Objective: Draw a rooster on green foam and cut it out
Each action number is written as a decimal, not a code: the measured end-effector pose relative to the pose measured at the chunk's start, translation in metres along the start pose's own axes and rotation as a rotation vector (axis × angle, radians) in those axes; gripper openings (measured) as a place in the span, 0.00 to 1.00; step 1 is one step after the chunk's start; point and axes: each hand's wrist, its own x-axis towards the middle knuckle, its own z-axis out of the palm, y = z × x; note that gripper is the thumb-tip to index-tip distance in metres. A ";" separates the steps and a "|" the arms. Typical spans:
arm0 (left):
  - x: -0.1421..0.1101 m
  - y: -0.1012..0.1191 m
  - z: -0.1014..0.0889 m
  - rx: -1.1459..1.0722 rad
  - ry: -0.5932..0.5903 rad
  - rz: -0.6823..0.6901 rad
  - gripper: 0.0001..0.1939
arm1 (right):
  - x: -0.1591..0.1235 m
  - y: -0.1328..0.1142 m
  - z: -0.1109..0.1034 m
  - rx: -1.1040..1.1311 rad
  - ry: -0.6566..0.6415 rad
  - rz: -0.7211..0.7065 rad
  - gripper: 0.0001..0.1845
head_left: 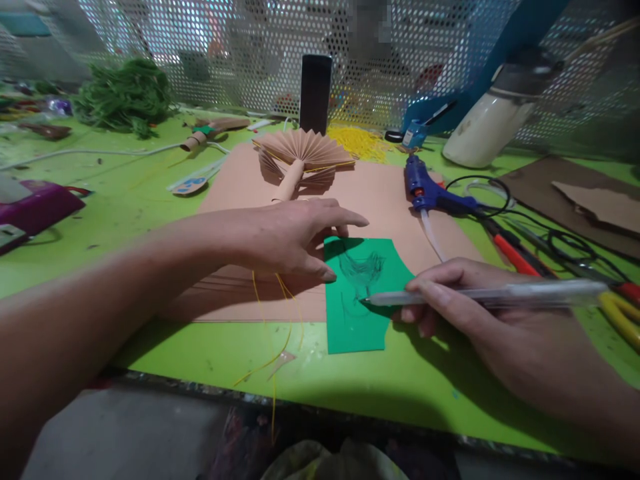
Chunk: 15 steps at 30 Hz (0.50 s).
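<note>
Emerald green card bearing a dark, scribbled sketch, with plain tan paper against a lime green surface.
The pen is translucent whitish with a dark tip. A pleated tan fan shows fine radiating stripes and thin yellow lines. The glue gun is deep blue, the phone black, one strand pile green, another heap bright yellow. The silvery grey screen carries a regular dotted pattern.

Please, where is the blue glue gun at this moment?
In the head view, the blue glue gun lies right of the folded paper fan, on the pink sheet's right part, beyond the right hand.
</note>
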 end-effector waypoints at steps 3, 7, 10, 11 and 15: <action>0.001 0.000 0.001 0.008 0.009 0.013 0.37 | 0.001 -0.001 0.000 0.000 -0.002 -0.018 0.16; 0.002 -0.001 0.001 -0.005 0.008 0.009 0.37 | 0.005 0.001 -0.001 -0.042 -0.029 -0.074 0.16; 0.001 -0.001 0.001 -0.013 0.010 -0.002 0.38 | 0.006 0.003 -0.001 -0.056 -0.027 -0.078 0.14; 0.001 -0.001 0.001 -0.014 0.009 -0.005 0.38 | 0.006 0.003 -0.001 -0.052 -0.025 -0.078 0.13; 0.001 0.000 0.000 -0.015 0.005 0.004 0.38 | 0.004 0.005 -0.002 -0.027 -0.030 -0.078 0.13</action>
